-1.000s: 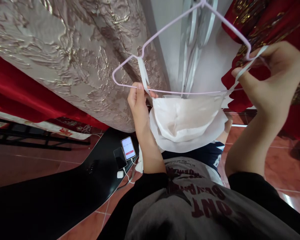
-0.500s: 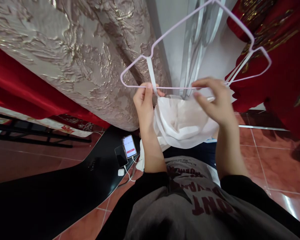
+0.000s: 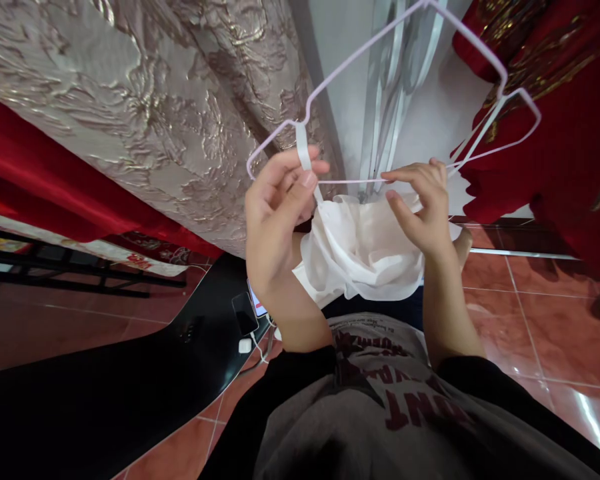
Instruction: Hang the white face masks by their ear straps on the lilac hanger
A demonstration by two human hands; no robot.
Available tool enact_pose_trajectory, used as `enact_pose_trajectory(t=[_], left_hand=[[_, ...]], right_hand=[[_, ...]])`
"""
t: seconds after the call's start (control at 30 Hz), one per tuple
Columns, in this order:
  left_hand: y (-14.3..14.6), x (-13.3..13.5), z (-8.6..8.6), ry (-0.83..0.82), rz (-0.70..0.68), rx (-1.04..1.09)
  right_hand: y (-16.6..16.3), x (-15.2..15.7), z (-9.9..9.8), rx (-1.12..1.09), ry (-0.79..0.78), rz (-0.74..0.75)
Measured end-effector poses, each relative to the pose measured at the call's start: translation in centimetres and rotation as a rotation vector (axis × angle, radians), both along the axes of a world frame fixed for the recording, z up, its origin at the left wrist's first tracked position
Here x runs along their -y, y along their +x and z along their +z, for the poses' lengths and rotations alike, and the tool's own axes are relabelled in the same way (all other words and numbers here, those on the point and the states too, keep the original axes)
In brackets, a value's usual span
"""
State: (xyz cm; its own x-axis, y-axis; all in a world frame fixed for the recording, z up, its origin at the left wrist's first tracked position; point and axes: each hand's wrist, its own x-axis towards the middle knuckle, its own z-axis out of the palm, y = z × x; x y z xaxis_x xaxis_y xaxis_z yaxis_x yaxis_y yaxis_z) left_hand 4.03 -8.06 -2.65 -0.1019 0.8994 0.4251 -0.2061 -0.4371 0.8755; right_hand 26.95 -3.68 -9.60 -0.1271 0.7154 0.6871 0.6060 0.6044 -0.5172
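A pale pink clothes hanger [image 3: 365,48] hangs before me, its lower bar running behind my hands. From it a white, sheer-edged garment [image 3: 367,247] hangs by thin straps, one hooked in the left notch and others in the right. My left hand [image 3: 280,213] is closed round the left strap [image 3: 303,143], thumb and fingertips against it, just by the bar. With thumb and forefinger apart, my right hand [image 3: 420,207] is in front of the garment's upper right. Its forefinger tip meets the lower bar; whether it presses on the bar is unclear.
On the left, a black glossy bench [image 3: 130,373] carries a dark phone [image 3: 244,313], a lit phone [image 3: 256,301] partly behind my forearm, and a white charger [image 3: 245,346]. Embossed beige fabric [image 3: 170,113] hangs at left, red gold-trimmed fabric [image 3: 575,153] at right. Below is red tiled floor [image 3: 555,320].
My left hand has turned and risen from the lower bar to the strap, and its forearm now covers part of the lit phone. My right hand has moved slightly left and down.
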Motion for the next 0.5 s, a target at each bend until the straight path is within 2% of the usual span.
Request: enact_pose_trajectory(t=[0.07,0.13,0.2,0.27,0.33,0.4,0.5], left_hand=[[0.0,-0.5,1.1,0.008,-0.063,0.093],[-0.4,-1.4,1.4,0.008,-0.056,0.194],[-1.1,-2.3,0.6,0.029,0.096,0.284],[-1.6,-3.0,-1.0,0.043,0.336,0.339],[-1.9,-3.3,-2.7,0.0,0.49,0.339],[-1.8,-3.3,-4.1,-0.077,0.479,0.273],[-0.8,-3.0,-4.8,-0.115,0.302,0.175]], right_hand=[[0.3,0.0,0.1,-0.001,0.006,-0.011],[0.5,0.0,0.1,0.01,0.006,-0.005],[0.4,0.1,0.0,0.012,0.013,0.005],[0.2,0.2,-0.2,0.005,0.027,0.008],[-0.1,0.2,-0.4,0.002,0.034,0.014],[-0.6,0.2,-0.5,0.013,0.028,0.031],[-1.6,0.6,-0.4,0.029,0.025,0.046]])
